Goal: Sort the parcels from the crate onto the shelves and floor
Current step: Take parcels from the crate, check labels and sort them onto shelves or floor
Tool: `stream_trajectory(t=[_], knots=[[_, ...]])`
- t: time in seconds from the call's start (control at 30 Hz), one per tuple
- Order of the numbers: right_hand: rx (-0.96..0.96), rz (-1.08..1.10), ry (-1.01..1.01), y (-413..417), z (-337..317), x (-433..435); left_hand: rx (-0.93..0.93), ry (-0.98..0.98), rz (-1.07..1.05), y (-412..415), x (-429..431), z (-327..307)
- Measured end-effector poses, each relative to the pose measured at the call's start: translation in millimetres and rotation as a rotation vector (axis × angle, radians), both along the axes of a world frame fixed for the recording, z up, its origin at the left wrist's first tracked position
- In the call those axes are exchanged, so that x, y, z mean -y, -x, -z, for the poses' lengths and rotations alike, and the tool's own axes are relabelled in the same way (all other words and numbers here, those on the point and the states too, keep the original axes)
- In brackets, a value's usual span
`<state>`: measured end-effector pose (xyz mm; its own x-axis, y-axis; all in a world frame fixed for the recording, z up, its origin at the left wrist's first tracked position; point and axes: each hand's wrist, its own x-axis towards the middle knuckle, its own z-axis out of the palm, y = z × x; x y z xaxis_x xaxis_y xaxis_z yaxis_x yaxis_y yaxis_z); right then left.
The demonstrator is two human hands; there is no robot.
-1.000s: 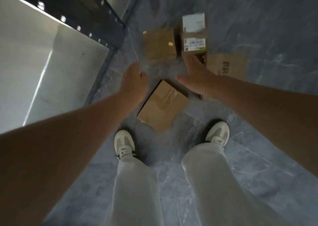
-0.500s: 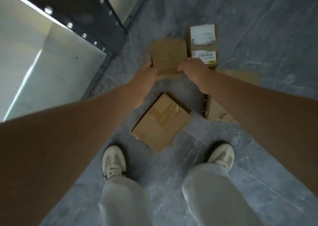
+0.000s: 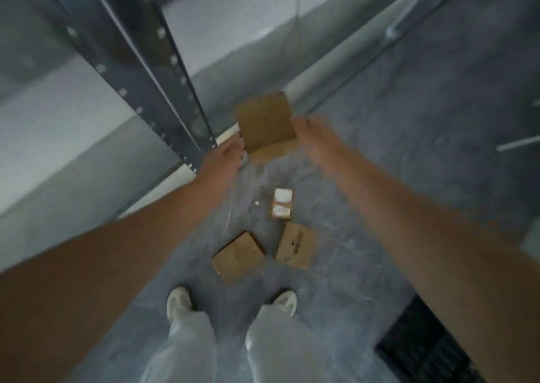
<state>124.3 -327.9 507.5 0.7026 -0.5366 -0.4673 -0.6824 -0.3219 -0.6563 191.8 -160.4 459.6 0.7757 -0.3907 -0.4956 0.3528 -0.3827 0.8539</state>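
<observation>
- left hand (image 3: 223, 160) and right hand (image 3: 312, 137) grip held parcel (image 3: 264, 122) by its side edges, upper centre
- labelled parcel (image 3: 282, 204), plain parcel (image 3: 238, 255), printed parcel (image 3: 296, 249) lie on floor (image 3: 380, 178), centre

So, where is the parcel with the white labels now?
The parcel with white labels lies on the floor near the centre of the head view, just beyond the printed parcel and lower in the picture than the held parcel.
</observation>
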Motion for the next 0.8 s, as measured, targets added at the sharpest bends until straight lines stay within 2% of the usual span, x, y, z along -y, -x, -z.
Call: stream_trajectory(t=[0.1, 0.23, 0.37, 0.47, 0.57, 0.63, 0.8], knots=[[0.062, -0.048, 0.083, 21, -78, -15, 0.059, 0.055, -0.061, 22, -11, -78], [0.000, -0.289, 0.184, 37, -157, -45, 0.128, 0.022, -0.003, 42, -62, -167], [0.114, -0.380, 0.217, 41, -247, -105, 0.271, 0.063, -0.001, 59, -138, -262], [0.324, -0.340, 0.109, 42, -305, -173, 0.391, 0.112, -0.168, 71, -205, -323], [0.517, -0.214, -0.175, 41, -343, -247, 0.498, 0.196, -0.405, 92, -278, -372], [0.555, -0.221, -0.321, 48, -366, -293, 0.581, 0.217, -0.483, 111, -321, -396], [0.598, -0.285, -0.414, 68, -413, -372, 0.836, 0.193, -0.574, 150, -389, -452]])
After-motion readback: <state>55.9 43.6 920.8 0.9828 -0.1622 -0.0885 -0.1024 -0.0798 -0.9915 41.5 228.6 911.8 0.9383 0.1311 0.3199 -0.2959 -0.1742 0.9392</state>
